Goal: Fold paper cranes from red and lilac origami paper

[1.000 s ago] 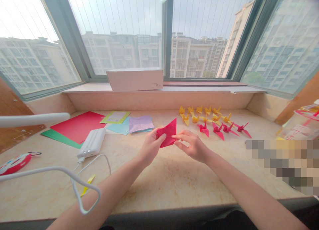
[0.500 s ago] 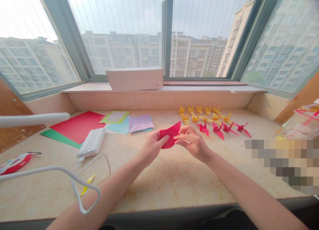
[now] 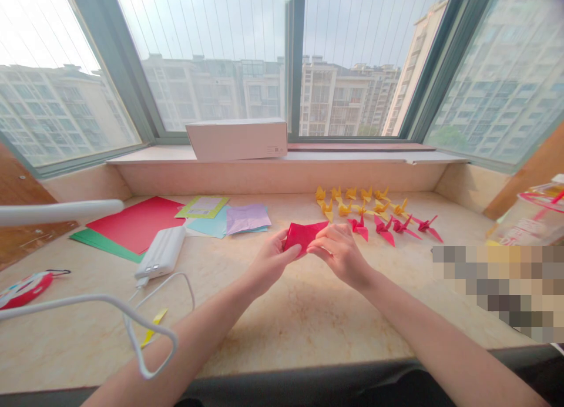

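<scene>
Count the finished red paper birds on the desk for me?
4, in a row right of the hands: red bird, next, third, last. None looks hidden. The held red paper is unfinished.

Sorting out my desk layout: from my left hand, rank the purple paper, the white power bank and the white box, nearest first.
1. Purple paper, just up-left of the left hand.
2. Power bank, farther left on the desk.
3. White box, up on the sill.
</scene>
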Action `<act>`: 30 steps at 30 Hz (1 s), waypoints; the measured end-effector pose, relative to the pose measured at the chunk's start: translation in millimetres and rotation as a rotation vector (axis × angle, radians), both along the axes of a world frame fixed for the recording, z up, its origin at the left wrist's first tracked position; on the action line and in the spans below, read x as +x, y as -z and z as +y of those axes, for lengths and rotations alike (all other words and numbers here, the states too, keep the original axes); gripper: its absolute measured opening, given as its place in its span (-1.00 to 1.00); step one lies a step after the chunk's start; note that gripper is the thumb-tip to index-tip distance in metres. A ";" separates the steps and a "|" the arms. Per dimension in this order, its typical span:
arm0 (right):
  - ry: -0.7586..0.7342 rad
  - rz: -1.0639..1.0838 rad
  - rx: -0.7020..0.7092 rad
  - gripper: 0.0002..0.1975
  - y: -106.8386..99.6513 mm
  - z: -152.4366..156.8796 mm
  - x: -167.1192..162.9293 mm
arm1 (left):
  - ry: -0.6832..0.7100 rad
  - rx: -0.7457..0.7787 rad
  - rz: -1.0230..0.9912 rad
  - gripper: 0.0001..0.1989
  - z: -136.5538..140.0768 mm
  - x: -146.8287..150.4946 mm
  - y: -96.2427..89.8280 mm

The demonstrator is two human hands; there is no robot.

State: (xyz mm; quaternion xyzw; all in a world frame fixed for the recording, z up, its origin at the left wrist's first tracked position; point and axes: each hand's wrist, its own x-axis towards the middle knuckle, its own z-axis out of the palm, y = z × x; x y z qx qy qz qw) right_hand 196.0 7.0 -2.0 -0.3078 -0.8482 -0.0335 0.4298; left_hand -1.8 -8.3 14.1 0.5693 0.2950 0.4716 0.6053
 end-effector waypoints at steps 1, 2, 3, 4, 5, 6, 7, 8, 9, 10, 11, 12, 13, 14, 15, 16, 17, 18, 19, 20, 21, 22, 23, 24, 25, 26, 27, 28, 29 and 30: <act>0.005 -0.006 0.003 -0.85 0.2 0.3 -0.1 | -0.006 0.022 0.034 -0.67 0.2 0.3 0.0; 0.006 -0.012 0.006 -0.85 0.4 0.5 -0.3 | -0.016 0.043 0.071 -0.69 0.4 0.5 0.1; 0.006 -0.017 0.008 -0.86 0.6 0.8 -0.4 | -0.026 0.061 0.104 -0.71 0.6 0.5 0.0; 0.005 -0.020 0.009 -0.87 0.8 1.0 -0.6 | -0.033 0.074 0.128 -0.72 0.8 0.5 0.0; 0.005 -0.017 0.009 -0.88 1.1 1.2 -0.7 | -0.035 0.082 0.144 -0.72 1.0 0.4 -0.2; 0.005 -0.011 0.009 -0.88 1.3 1.3 -0.9 | -0.031 0.086 0.153 -0.72 1.0 0.2 -0.4; 0.004 -0.004 0.008 -0.89 1.5 1.4 -1.0 | -0.024 0.087 0.155 -0.71 0.9 0.0 -0.7; 0.003 0.003 0.008 -0.90 1.7 1.5 -1.1 | -0.016 0.086 0.152 -0.69 0.7 -0.4 -1.0; 0.001 0.007 0.005 -0.90 1.9 1.5 -1.2 | -0.006 0.086 0.144 -0.68 0.4 -0.8 -1.3; -0.002 0.012 0.004 -0.90 2.2 1.6 -1.2 | 0.006 0.087 0.136 -0.67 0.0 -1.2 -1.6; -0.004 0.019 0.005 -0.90 2.4 1.8 -1.3 | 0.014 0.091 0.129 -0.65 -0.3 -1.7 -1.8; -0.006 0.028 0.010 -0.90 2.7 1.9 -1.2 | 0.021 0.096 0.130 -0.64 -0.6 -2.1 -1.8; -0.007 0.040 0.017 -0.89 2.9 2.0 -1.1 | 0.024 0.101 0.141 -0.63 -0.8 -2.5 -1.7; -0.007 0.050 0.025 -0.89 3.2 2.1 -1.0 | 0.023 0.103 0.159 -0.62 -0.9 -2.9 -1.3; -0.007 0.057 0.030 -0.89 3.5 2.2 -0.8 | 0.020 0.105 0.181 -0.61 -0.9 -3.1 -0.8; -0.006 0.061 0.032 -0.88 3.7 2.2 -0.6 | 0.014 0.107 0.200 -0.61 -0.7 -3.3 -0.2; -0.003 0.059 0.029 -0.87 3.8 2.3 -0.4 | 0.010 0.112 0.212 -0.61 -0.5 -3.5 0.4; 0.003 0.057 0.026 -0.85 3.9 2.4 -0.2 | 0.007 0.119 0.217 -0.61 -0.3 -3.5 0.9; 0.014 0.056 0.023 -0.84 4.0 2.6 0.1 | 0.005 0.128 0.216 -0.61 0.0 -3.4 1.1; 0.030 0.063 0.020 -0.81 4.0 3.0 0.2 | 0.005 0.135 0.211 -0.61 0.1 -3.3 1.1; 0.050 0.078 0.016 -0.77 4.2 3.6 0.4 | 0.005 0.135 0.206 -0.60 0.1 -3.2 0.7; 0.071 0.102 0.005 -0.74 4.4 4.3 0.5 | 0.004 0.130 0.201 -0.60 0.1 -2.9 0.0; 0.089 0.130 -0.015 -0.70 4.7 5.1 0.6 | 0.003 0.120 0.193 -0.59 -0.1 -2.7 -0.8; 0.099 0.157 -0.042 -0.66 5.0 6.0 0.6 | 0.003 0.110 0.180 -0.58 -0.3 -2.4 -1.7; 0.101 0.177 -0.071 -0.63 5.3 6.9 0.6 | 0.005 0.103 0.164 -0.58 -0.5 -2.2 -2.5; 0.093 0.188 -0.097 -0.61 5.6 7.6 0.5 | 0.010 0.099 0.147 -0.58 -0.7 -2.0 -3.1; 0.080 0.191 -0.118 -0.60 5.9 8.1 0.4 | 0.016 0.099 0.134 -0.58 -0.9 -1.9 -3.3; 0.066 0.190 -0.130 -0.60 6.0 8.3 0.3 | 0.022 0.098 0.127 -0.59 -1.0 -1.8 -3.2; 0.054 0.186 -0.134 -0.60 6.0 8.2 0.1 | 0.027 0.093 0.123 -0.60 -1.0 -1.8 -2.7; 0.047 0.181 -0.130 -0.61 5.9 7.9 -0.2 | 0.032 0.083 0.118 -0.61 -1.0 -1.7 -2.0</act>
